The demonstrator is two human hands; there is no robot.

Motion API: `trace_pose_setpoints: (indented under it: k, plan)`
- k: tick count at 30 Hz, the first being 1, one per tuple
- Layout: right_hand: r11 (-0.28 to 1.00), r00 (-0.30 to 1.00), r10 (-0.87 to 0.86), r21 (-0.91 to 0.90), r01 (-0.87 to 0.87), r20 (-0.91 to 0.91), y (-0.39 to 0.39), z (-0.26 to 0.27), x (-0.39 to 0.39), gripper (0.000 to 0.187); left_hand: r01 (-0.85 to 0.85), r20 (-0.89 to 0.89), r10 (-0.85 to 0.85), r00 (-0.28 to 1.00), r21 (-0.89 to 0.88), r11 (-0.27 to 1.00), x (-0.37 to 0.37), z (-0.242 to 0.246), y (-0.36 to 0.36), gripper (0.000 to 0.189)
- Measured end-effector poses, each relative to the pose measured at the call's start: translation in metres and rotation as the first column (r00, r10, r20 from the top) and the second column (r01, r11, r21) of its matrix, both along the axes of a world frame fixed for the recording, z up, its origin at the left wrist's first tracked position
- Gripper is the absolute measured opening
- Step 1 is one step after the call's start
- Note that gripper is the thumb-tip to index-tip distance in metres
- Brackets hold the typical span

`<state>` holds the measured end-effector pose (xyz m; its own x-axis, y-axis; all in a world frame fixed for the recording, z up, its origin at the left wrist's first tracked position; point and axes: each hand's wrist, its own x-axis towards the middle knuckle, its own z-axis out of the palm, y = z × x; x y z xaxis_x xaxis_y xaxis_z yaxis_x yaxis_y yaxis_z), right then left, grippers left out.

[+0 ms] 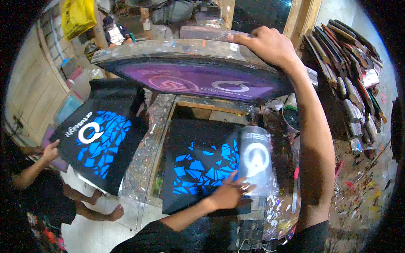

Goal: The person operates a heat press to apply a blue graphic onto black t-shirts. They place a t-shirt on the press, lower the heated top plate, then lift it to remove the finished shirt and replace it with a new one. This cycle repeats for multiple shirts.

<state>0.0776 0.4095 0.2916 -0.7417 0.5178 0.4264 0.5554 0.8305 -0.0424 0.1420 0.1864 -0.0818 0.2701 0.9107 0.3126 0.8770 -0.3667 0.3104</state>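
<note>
My right hand (pixel 265 44) grips the upper edge of a raised screen-printing frame (pixel 152 49). Its purple mesh (pixel 208 79) bears mirrored writing and logos and tilts above the work surface. Below it lies a piece of black fabric (pixel 190 132) printed with blue angular shards (pixel 194 166). At its right side, a curved, see-through sheet (pixel 256 132) with a white logo and writing overlaps the print. My left hand (pixel 226 194) is blurred by the sheet's lower left edge, fingers partly spread; whether they pinch it cannot be made out.
At left, another person's hand (pixel 50 151) holds a black printed fabric (pixel 110 91) with blue shards and a white logo. Wooden-handled squeegees (pixel 345 50) are stacked at right by a paint-spattered surface (pixel 354 196). A round container (pixel 290 117) stands beside my right arm. Someone sits (pixel 115 33) farther back.
</note>
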Motion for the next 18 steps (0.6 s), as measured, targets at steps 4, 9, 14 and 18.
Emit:
trace_pose_setpoints:
  k: [4,9,14,18]
  plan:
    - [0.996,0.999,0.0,0.088,0.004,-0.054,0.01,0.011,-0.015,0.086,-0.568,0.041,0.574,0.818,-0.101,0.817,-0.148,-0.007,-0.093,0.066]
    - [0.997,0.999,-0.034,-0.074,0.036,0.039,0.019,0.042,-0.025,0.098,-0.52,-0.245,0.464,0.851,-0.279,0.807,-0.185,-0.035,-0.141,0.073]
    - [0.984,0.99,0.128,-0.129,-0.119,0.061,0.023,0.05,-0.029,0.079,-0.512,-0.246,0.452,0.858,-0.336,0.79,-0.173,-0.021,-0.123,0.069]
    - [0.973,0.988,0.148,-0.173,-0.152,-0.035,0.026,0.049,-0.033,0.069,-0.507,-0.219,0.457,0.862,-0.359,0.784,-0.177,-0.023,-0.123,0.067]
